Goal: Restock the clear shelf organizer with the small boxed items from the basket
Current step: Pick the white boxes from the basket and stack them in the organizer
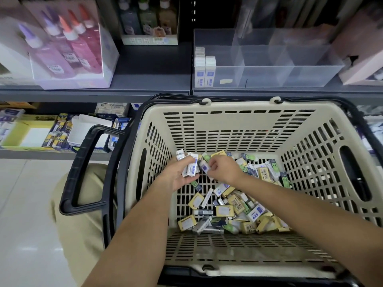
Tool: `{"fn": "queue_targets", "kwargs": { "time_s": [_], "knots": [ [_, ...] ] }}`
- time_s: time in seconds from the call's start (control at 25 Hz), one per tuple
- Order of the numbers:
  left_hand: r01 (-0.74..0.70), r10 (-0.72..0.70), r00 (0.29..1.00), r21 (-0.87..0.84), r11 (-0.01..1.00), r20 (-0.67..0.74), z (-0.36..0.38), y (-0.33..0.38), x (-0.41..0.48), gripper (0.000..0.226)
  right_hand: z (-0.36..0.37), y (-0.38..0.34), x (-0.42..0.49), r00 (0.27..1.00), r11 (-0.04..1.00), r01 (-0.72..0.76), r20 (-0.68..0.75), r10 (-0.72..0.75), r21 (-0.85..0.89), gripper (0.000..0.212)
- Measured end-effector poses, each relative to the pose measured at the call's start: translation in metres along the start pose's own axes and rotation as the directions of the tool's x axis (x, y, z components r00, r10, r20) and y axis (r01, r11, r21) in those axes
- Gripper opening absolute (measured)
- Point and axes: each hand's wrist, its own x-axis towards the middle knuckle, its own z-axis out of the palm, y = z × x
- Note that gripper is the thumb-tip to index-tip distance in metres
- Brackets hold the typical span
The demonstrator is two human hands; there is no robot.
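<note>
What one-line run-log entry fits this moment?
phase: picking from basket | left hand: holds several white boxes | right hand: pinches one white box | organizer: stocked boxes in leftmost compartment

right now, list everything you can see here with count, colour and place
basket: one, beige with black handles, in front of the shelves
loose boxes: many, yellow, white-blue and green, on the basket floor
organizer: one, clear, upper shelf at right
shelved boxes: a few, white with blue labels, upright in the organizer's leftmost compartment
bottles: several, pink and purple, blurred, in a display box, upper shelf at left
tray: one, yellow, lower shelf at left
left hand: inside the basket, holds a bunch of white-blue boxes
right hand: beside it, pinches one white box
</note>
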Motion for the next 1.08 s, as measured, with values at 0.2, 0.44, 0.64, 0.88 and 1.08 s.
{"fn": "queue_targets", "kwargs": {
  "time_s": [0.2,0.44,0.64,0.88,1.08],
  "knots": [
    [0.017,-0.026,0.989,0.063,0.998,0.147,0.017,-0.001,-0.005,0.022,-0.026,-0.003,-0.014,0.997,0.854,-0.045,-0.031,0.071,0.518,0.015],
    [-0.038,0.011,0.962,0.094,0.995,0.272,0.033,0.003,-0.016,0.03,-0.041,-0.01,-0.025,0.994,0.862,0.094,-0.007,-0.105,0.498,0.018],
    [-0.042,0.019,0.991,0.171,0.984,0.132,0.03,0.007,-0.015,0.029,-0.043,0.02,-0.025,0.995,0.973,0.091,0.025,-0.098,0.213,0.011],
    [-0.007,-0.003,0.999,0.235,0.972,0.044,0.023,0.003,-0.012,0.036,-0.007,0.045,-0.024,0.961,0.843,0.269,0.19,-0.202,-0.467,0.03],
    [-0.008,-0.004,0.998,0.204,0.979,0.06,0.022,0.004,-0.011,0.026,0.015,0.039,-0.023,0.905,0.579,0.423,0.291,-0.311,-0.697,0.03]
  ]
}}
